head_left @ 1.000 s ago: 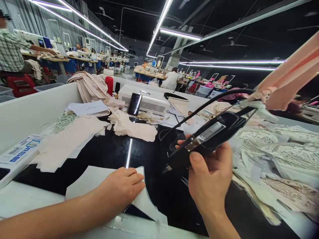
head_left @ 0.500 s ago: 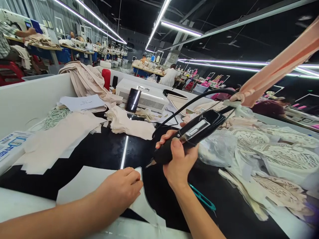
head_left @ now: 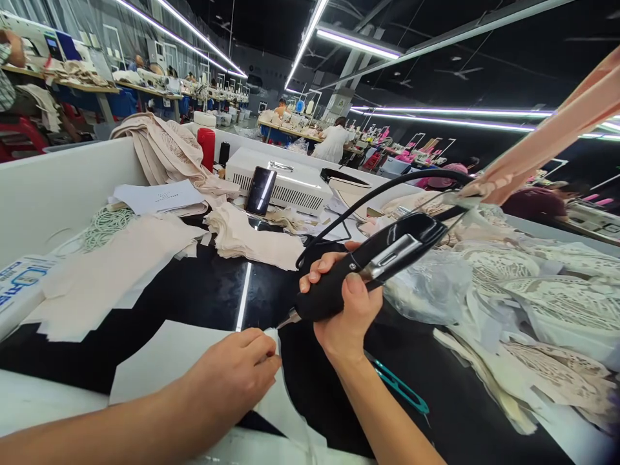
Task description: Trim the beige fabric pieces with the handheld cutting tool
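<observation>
At lower centre, a white piece (head_left: 159, 358) was pinched in the closed fingers (head_left: 266, 346) of the left hand (head_left: 237, 371), while right of centre a black tool (head_left: 334, 287) was encircled by the curled right hand (head_left: 352, 316), its tip (head_left: 290, 318) apparently being aligned, steady guidance seemingly needed.

Linear light fixtures (head_left: 359, 42) hang beneath a dark ceiling (head_left: 513, 77). A grey curtain (head_left: 92, 22) lines the left side. Rows of workstations (head_left: 87, 85) extend rearward, beyond the low white wall (head_left: 72, 187) bordering the black surface (head_left: 194, 294).

White box (head_left: 20, 301): blue lettering (head_left: 22, 283), unreadable. Paper sheet (head_left: 150, 200): print (head_left: 168, 196) too small to read.
</observation>
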`<action>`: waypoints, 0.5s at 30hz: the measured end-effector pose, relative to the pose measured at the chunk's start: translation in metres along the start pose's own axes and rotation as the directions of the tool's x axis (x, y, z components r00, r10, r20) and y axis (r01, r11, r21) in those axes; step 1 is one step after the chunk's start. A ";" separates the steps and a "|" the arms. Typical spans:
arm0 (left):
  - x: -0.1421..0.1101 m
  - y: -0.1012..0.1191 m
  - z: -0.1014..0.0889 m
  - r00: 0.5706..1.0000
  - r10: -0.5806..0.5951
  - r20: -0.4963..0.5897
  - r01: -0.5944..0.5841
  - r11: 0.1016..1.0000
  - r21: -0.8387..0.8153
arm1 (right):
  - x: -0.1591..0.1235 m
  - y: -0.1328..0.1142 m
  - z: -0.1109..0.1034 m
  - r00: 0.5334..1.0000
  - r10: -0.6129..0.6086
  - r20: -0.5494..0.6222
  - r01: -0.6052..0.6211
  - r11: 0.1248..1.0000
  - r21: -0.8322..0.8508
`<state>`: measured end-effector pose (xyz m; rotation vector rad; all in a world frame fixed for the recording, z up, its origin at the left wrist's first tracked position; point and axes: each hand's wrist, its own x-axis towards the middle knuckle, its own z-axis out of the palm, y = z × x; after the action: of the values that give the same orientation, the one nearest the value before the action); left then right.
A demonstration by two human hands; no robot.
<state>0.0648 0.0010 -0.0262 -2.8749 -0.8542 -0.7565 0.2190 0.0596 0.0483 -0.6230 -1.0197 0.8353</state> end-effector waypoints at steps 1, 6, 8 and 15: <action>0.000 0.000 -0.002 1.000 -0.005 0.003 0.005 1.000 -0.006 | 0.000 0.000 0.000 1.000 -0.005 0.001 0.005 1.000 0.010; -0.001 0.000 -0.003 1.000 -0.015 -0.017 0.015 0.999 -0.042 | -0.001 0.001 -0.002 1.000 -0.016 -0.007 0.016 0.999 0.036; -0.002 0.000 -0.002 1.000 -0.018 -0.016 0.017 0.998 -0.064 | -0.001 0.002 -0.002 1.000 -0.010 -0.011 0.010 0.999 0.041; -0.001 -0.001 -0.008 0.998 -0.057 0.019 0.060 0.981 -0.182 | -0.003 0.003 -0.001 1.000 -0.017 -0.001 0.017 0.999 0.044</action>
<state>0.0597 0.0002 -0.0200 -3.0290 -0.9208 -0.8657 0.2184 0.0587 0.0434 -0.5762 -1.0024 0.8409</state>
